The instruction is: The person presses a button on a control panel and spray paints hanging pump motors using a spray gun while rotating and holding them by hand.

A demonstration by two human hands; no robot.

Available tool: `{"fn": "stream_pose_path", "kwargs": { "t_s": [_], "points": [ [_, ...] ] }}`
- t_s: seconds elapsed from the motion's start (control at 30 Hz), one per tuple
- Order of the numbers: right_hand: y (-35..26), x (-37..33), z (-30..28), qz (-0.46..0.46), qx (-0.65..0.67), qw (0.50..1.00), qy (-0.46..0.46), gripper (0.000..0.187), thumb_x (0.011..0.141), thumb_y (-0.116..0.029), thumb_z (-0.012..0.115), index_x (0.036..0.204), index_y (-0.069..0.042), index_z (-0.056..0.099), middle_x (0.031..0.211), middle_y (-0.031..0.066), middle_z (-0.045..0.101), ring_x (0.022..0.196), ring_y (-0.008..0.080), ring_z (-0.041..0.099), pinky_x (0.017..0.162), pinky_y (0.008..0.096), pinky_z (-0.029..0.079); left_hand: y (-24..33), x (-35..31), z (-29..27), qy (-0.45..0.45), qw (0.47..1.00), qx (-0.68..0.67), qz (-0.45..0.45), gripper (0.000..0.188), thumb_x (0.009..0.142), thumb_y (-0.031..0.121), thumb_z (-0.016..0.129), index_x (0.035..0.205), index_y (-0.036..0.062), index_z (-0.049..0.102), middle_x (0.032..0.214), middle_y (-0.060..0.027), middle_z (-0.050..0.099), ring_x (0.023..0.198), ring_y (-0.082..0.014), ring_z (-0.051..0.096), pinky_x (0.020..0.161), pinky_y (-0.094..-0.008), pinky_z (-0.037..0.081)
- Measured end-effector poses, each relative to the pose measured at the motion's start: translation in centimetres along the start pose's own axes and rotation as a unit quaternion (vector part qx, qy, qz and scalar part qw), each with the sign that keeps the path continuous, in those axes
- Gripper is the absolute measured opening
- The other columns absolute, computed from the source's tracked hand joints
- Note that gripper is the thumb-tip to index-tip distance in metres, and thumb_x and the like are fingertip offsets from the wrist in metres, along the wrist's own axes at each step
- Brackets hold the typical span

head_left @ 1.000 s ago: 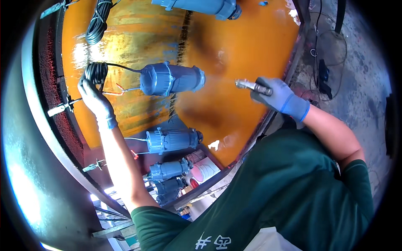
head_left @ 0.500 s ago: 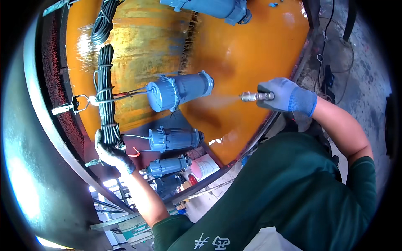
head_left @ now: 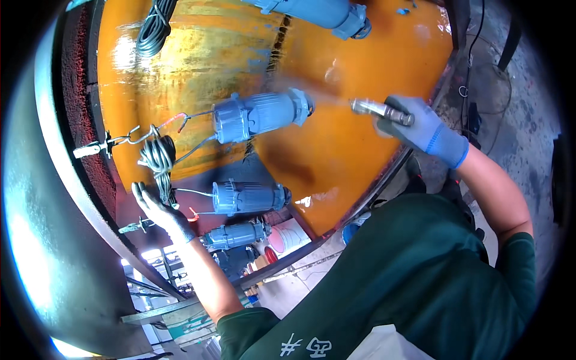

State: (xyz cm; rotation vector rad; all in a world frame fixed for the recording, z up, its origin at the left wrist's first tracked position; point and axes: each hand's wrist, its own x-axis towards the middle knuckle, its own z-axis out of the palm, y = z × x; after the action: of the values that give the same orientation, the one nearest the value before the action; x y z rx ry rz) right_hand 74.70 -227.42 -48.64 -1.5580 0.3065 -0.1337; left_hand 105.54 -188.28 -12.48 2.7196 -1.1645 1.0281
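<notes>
Right of the blue pump, the right hand grips a spray gun, mist shifted higher, likely widening coverage, while the left hand spreads loosely, lower left.

Glare whitens a dark curved surface at left and streaks the orange panel; fisheye corners fall black.

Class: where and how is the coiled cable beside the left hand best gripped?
Grip the coiled cable around its narrow near end, probably best from the person's side: strands bunch together there, beside the left hand, while the far part fans into wider loops.
</notes>
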Motion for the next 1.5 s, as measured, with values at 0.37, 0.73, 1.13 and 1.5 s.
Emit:
{"fn": "stream_pose_path", "kwargs": {
  "t_s": [0.37,0.73,1.13,1.5],
  "points": [
    [-0.7,-1.2,-0.8,-0.044,0.037,0.991,0.125,0.02,0.093,-0.019,0.075,0.101,-0.004,0.066,0.081,0.017,0.068,0.075,0.0377,0.07,0.071,0.0438,0.054,6.0,4.4,4.1,-0.071,0.761,-0.546,-0.342,0.047,0.114,0.031,0.046,0.147,0.0018,0.061,0.135,-0.0082,0.071,0.116,-0.0161,0.067,0.091,-0.0276,0.051],
    [-4.9,-5.2,-2.4,-0.071,0.028,0.988,0.137,0.019,0.098,-0.013,0.073,0.114,-0.002,0.068,0.085,0.0099,0.067,0.075,0.0179,0.066,0.073,0.0342,0.054,10.7,2.9,2.6,-0.063,0.857,-0.439,-0.261,0.053,0.115,0.041,0.04,0.15,0.0043,0.056,0.142,-0.011,0.064,0.129,-0.0224,0.06,0.109,-0.0335,0.045],
    [-4.2,-6.7,0.8,-0.214,0.021,0.976,0.032,0.023,0.091,-0.01,0.076,0.111,-0.003,0.066,0.088,0.02,0.067,0.079,0.0396,0.069,0.072,0.0432,0.055,10.5,3.7,2.3,-0.09,0.953,-0.251,-0.143,0.054,0.116,0.044,0.044,0.147,0.0017,0.058,0.137,-0.0099,0.063,0.12,-0.0176,0.063,0.104,-0.0338,0.052],
    [-2.8,-4.6,3.2,-0.162,0.061,0.982,-0.079,0.023,0.093,-0.012,0.078,0.11,-0.003,0.067,0.085,0.018,0.069,0.076,0.0337,0.071,0.07,0.0383,0.055,4.4,1.4,1.6,-0.111,0.899,-0.366,-0.216,0.043,0.108,0.027,0.056,0.14,-0.0014,0.063,0.125,-0.0092,0.067,0.114,-0.0174,0.061,0.106,-0.0343,0.046]
  ]
}}
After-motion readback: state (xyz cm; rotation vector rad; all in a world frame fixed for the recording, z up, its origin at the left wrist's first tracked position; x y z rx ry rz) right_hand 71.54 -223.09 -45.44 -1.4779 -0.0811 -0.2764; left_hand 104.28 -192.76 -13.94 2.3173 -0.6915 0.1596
